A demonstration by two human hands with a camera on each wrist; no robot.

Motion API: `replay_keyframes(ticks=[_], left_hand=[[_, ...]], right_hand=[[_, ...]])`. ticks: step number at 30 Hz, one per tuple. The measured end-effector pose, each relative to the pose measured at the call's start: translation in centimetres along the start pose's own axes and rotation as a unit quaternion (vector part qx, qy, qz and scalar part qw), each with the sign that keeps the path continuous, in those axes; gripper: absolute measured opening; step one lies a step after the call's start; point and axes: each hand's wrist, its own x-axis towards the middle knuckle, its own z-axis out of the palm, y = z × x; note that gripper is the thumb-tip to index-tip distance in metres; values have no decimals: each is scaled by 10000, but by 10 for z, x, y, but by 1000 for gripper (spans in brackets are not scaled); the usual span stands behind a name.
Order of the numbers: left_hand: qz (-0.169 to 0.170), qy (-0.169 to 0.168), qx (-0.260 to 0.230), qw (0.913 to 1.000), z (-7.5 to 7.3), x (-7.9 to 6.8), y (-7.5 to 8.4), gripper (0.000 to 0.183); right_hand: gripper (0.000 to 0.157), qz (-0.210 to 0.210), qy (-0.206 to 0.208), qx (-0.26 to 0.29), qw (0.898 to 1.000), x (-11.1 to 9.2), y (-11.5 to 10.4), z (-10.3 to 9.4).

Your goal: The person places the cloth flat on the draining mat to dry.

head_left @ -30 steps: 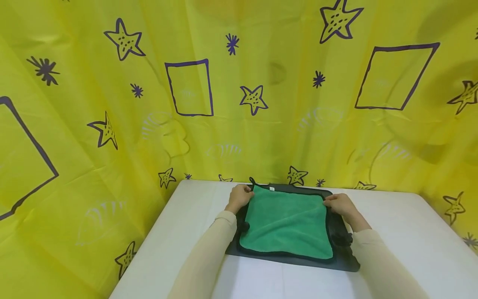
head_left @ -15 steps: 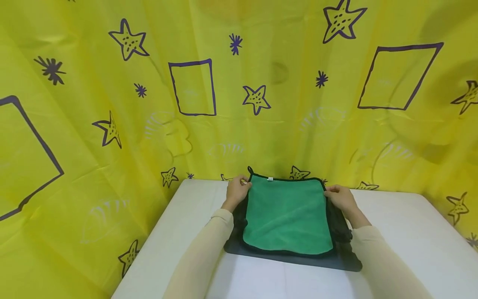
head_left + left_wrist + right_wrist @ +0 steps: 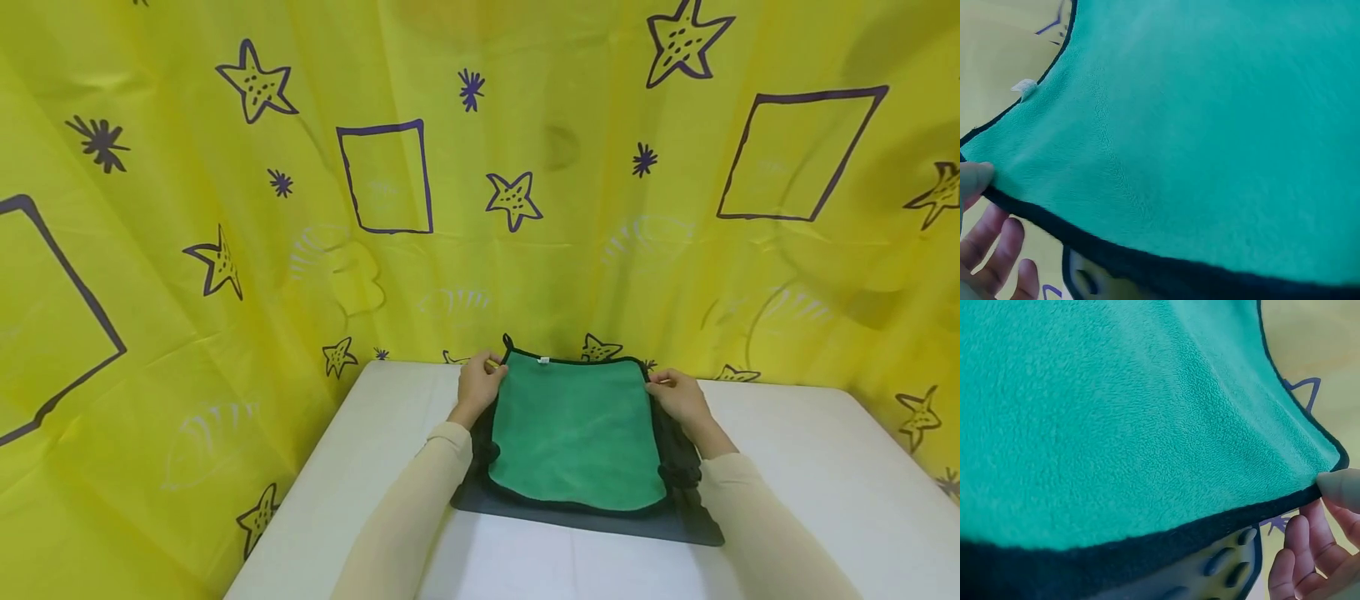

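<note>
A square green cloth with a black border is stretched between my two hands in the head view. At its upper left corner, which carries a small black loop, my left hand pinches the edge between thumb and finger. My right hand pinches the upper right corner likewise. Both wrist views show the thumbs on the green side, the other fingers loosely bent below the border. A white tag sticks out from the top edge. The cloth's upper edge is raised; its lower edge hangs over a dark flat panel.
The panel lies on a white table, mostly covered by the cloth. In the right wrist view its glossy surface shows dark oval spots. Behind the table hangs a yellow curtain printed with stars and frames.
Both hands have lifted the cloth's upper edge upward, so it now overlaps the curtain. The diagonal crease has smoothed out. In the last half second the right hand shifted slightly left.
</note>
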Motion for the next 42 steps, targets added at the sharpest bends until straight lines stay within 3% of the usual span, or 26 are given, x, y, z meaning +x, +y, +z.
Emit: replay_keyframes(ticks=[8, 11, 14, 17, 21, 24, 27, 29, 31, 34, 37, 42], left_hand=[[-93, -599, 571, 9965, 3, -6, -8, 21], [-109, -971, 915, 9910, -1, -12, -8, 35], [137, -1362, 1281, 9823, -9, -20, -10, 40], [720, -1845, 1678, 9657, -20, -31, -12, 30], [1421, -2530, 2269, 9297, -39, -50, -13, 27], [1471, -2857, 2489, 9136, -52, -67, -12, 36], [1384, -3148, 2505, 9050, -62, -83, -9, 43], [1450, -3301, 2531, 8978, -68, -90, -7, 40], [1549, -3476, 2448, 8918, -71, -96, -4, 32], [1637, -3613, 2169, 8920, -74, -99, -1, 18], [1616, -3641, 1768, 9000, -77, -99, -1, 9], [1631, -3512, 1460, 9103, -82, -96, 4, 7]], right_hand=[[33, 253, -442, -223, 9985, -1, 13, 2], [34, 94, -704, -370, 9968, -5, 17, 0], [32, -216, -906, -538, 9942, -12, 18, -6], [30, -476, -1177, -656, 9897, -24, 19, -12], [32, -627, -1839, -547, 9794, -41, 20, -23], [33, -883, -2585, -441, 9610, -55, 18, -31], [33, -1277, -3214, -527, 9368, -71, 16, -36], [32, -1504, -3386, -652, 9265, -79, 15, -36], [29, -1620, -3409, -794, 9226, -84, 15, -35], [19, -1667, -3402, -852, 9215, -88, 17, -34], [11, -1754, -3425, -822, 9193, -89, 18, -34], [9, -1837, -3217, -868, 9248, -89, 17, -43]])
